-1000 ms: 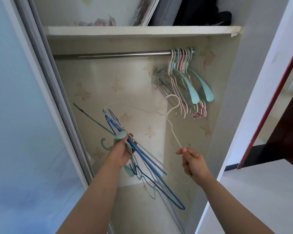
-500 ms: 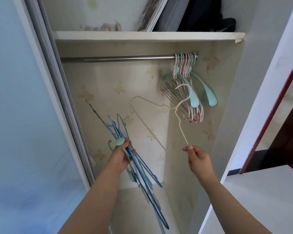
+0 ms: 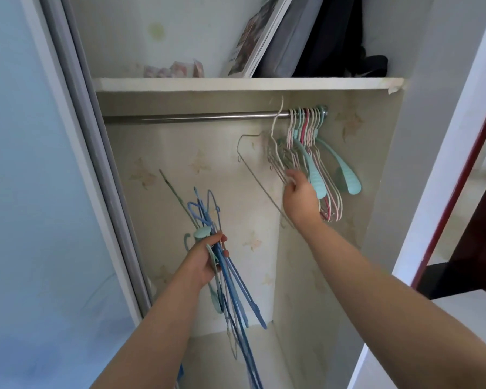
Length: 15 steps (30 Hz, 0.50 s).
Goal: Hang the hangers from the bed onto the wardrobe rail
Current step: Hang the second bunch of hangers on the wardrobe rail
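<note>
head view: left hand grips blue hangers; right hand holds cream hanger.

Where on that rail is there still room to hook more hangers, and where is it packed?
The rail is bare from the sliding door up to the white hanger that the right hand holds. Right of that, the hung hangers crowd against the side wall.

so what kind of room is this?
Most likely a bedroom, at an open sliding-door wardrobe: a metal rail carrying plastic hangers, and a shelf above with a black bag and books.
</note>
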{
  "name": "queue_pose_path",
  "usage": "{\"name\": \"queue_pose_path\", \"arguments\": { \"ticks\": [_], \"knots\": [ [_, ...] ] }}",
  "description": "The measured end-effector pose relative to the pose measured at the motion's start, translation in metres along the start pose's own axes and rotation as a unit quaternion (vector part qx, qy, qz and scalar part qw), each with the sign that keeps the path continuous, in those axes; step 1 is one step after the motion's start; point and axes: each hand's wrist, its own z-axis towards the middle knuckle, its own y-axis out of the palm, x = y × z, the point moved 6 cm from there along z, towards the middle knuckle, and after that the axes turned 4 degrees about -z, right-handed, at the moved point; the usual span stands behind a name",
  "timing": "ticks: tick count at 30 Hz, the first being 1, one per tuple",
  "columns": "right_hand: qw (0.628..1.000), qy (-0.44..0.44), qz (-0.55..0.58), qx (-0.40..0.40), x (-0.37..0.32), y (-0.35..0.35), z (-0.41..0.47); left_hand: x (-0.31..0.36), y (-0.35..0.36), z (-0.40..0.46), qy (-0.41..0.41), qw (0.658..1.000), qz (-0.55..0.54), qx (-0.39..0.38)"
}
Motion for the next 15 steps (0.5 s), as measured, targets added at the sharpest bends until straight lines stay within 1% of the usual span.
{"name": "queue_pose_path", "arguments": {
  "ticks": [2, 5, 7, 10, 15],
  "knots": [
    [0.999, 0.015, -0.024, -0.023, -0.006, 0.012, 0.024, 0.006, 0.004, 0.002, 0.002, 1.0, -0.003, -0.022],
    [0.994, 0.035, -0.072, -0.08, -0.003, 0.031, 0.049, 0.011, 0.008, 0.007, -0.012, 0.998, -0.01, -0.068],
    [0.989, 0.056, -0.098, -0.097, 0.006, 0.035, 0.058, 0.014, 0.009, 0.009, -0.017, 0.996, -0.017, -0.089],
    [0.989, 0.09, -0.093, -0.07, 0.025, 0.026, 0.058, 0.018, 0.012, 0.008, -0.018, 0.993, -0.016, -0.119],
    [0.992, 0.105, -0.073, -0.016, 0.052, 0.017, 0.039, 0.019, 0.016, 0.008, -0.03, 0.987, -0.043, -0.153]
  ]
}}
